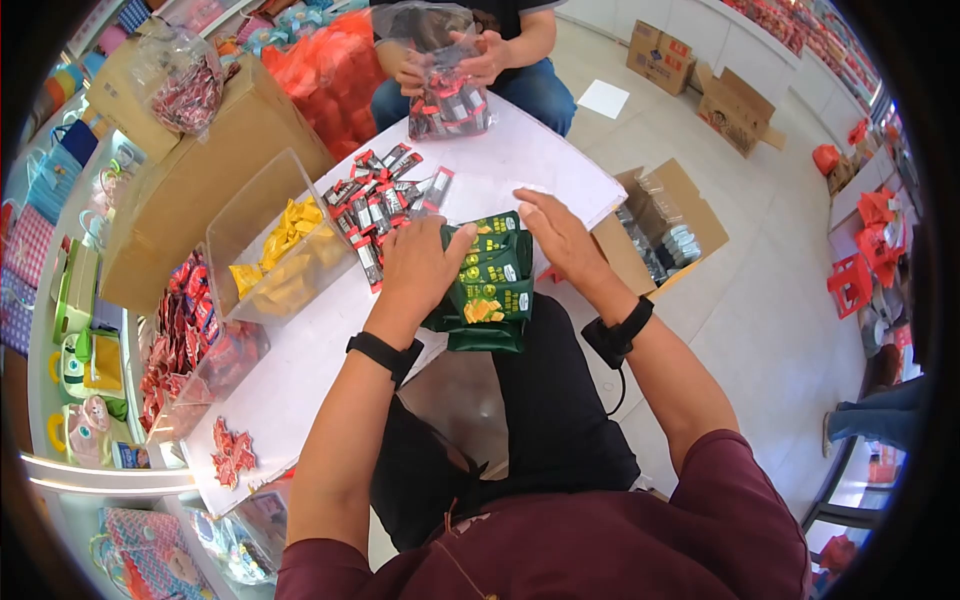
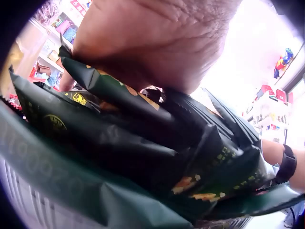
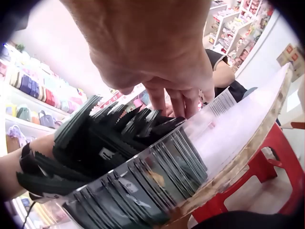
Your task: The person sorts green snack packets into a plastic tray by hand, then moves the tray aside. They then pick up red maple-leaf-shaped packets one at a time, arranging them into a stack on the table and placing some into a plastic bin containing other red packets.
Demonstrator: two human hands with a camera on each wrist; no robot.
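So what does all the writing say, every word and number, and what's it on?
I can't read any of it for sure.
Green packets: yellow writing, too small; pale numbers, too blurry.
Small red-and-black packets: too small.
Clear box: a barcode, no readable numbers.
Brown carton: red and dark marks, too small.

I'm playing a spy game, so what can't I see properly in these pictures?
- How many shiny dark-green foil packets there are: they overlap in all views.
- Most of the left hand's fingers: left wrist view, hidden behind green packets.
- The face of the person opposite: head view, cut off by the top edge.
- Small writing on the thin black-and-red sachets: head view, too small.
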